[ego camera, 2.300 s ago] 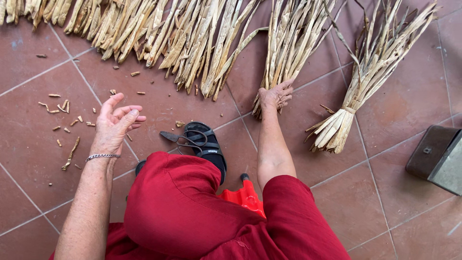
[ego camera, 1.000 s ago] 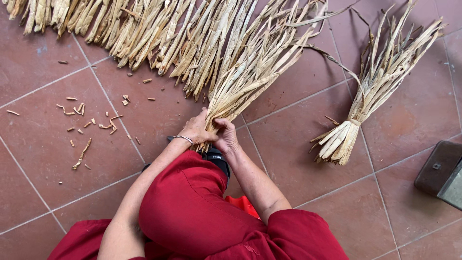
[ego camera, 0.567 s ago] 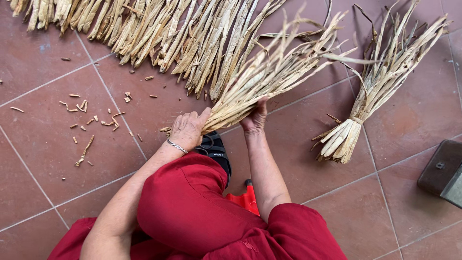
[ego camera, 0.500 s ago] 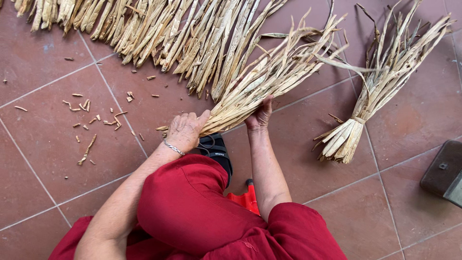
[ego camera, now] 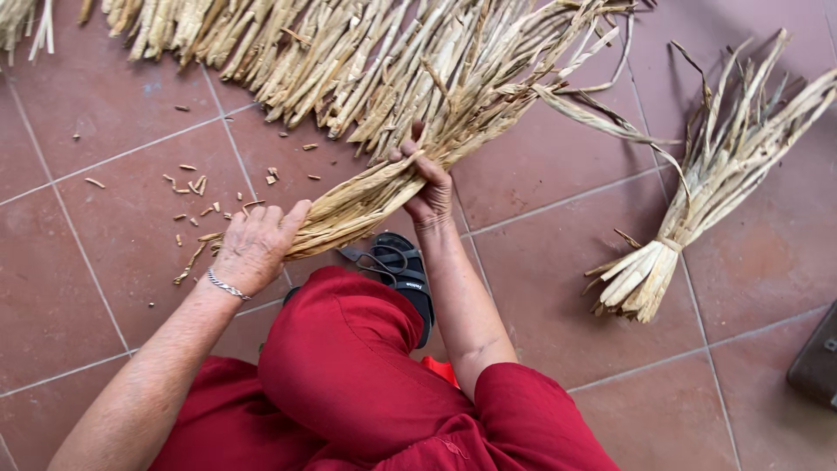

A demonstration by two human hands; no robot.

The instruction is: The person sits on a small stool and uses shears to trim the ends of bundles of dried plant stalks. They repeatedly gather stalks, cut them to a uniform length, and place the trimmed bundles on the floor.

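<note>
I see first the floor of square reddish-brown tiles [ego camera: 105, 288], smooth and a little dusty. Along its far side lies a long row of dry, pale yellow plant stalks [ego camera: 288, 48], flat, stiff and fibrous. To the right, well apart from my hands, rests a tied bundle of the same stalks [ego camera: 697, 218], bound near its thick cut ends and spreading like a fan above.

I sit in red cloth trousers [ego camera: 349, 375], with a black sandal [ego camera: 405, 270] near my knee. Between my hands is a loose sheaf of dry stalks [ego camera: 366, 201], raised at a slant above the floor. My left hand [ego camera: 257, 249] is closed around its thick lower end; a thin silver bracelet [ego camera: 225, 285] is on this wrist. My right hand [ego camera: 427, 183] holds the sheaf further up, fingers wrapped over it.

I judge that the sheaf may slide apart, because nothing binds it and the stalks are smooth and of uneven length. The dry, brittle tips could also break or catch on the row behind. Small broken chips [ego camera: 196, 183] lie scattered at the left.
</note>
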